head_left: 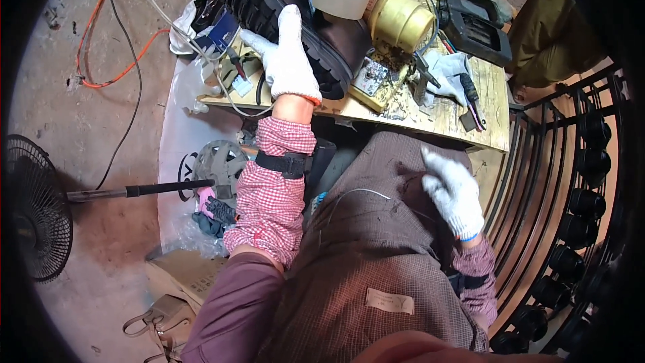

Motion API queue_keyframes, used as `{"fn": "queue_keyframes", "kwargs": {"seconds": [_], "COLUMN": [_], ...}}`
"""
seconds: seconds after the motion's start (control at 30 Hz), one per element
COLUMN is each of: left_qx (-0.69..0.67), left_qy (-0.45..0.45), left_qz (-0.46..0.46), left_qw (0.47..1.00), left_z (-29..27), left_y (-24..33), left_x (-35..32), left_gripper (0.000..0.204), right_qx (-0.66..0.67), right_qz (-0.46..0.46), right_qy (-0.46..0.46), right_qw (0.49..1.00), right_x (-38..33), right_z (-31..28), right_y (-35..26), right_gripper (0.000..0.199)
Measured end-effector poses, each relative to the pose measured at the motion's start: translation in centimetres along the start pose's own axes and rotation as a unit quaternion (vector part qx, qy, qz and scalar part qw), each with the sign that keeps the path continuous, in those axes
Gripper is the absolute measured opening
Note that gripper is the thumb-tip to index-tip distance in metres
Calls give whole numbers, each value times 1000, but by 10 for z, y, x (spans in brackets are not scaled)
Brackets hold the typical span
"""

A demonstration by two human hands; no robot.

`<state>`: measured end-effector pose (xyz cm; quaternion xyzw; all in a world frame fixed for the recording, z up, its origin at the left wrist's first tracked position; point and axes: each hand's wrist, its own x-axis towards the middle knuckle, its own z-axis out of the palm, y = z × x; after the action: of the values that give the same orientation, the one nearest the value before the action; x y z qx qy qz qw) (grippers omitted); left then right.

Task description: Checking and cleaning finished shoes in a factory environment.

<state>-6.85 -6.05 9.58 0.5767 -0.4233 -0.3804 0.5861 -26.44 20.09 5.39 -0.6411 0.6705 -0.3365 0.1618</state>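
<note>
The left hand (290, 54), in a white knit glove, lies flat with fingers spread on the black treaded boot sole (282, 7), which rests on the wooden counter (463, 121) toward 11 o'clock. The right hand (453, 191), gloved too, hangs loosely open over the brown checked apron (363, 249) at 4 o'clock, holding nothing. A brass-coloured cylinder (400, 20) stands at 1 o'clock from the sole.

head cam | looks steeply down | close over workbench (463, 117)
</note>
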Motion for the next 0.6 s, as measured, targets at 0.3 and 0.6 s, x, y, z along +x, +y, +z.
{"fn": "queue_keyframes", "kwargs": {"seconds": [0.3, 0.6], "left_qx": [-105, -217], "left_qy": [-2, -34], "left_qz": [-26, -54], "left_qw": [994, 974], "left_z": [-33, -82], "left_y": [-26, -26], "left_x": [-42, -43], "left_gripper": [113, 111], "right_qx": [-120, 67], "right_qz": [-366, -198], "right_qy": [127, -456], "right_qw": [914, 865], "right_x": [137, 44], "right_z": [37, -10], "right_y": [-67, -36], "right_gripper": [54, 18]}}
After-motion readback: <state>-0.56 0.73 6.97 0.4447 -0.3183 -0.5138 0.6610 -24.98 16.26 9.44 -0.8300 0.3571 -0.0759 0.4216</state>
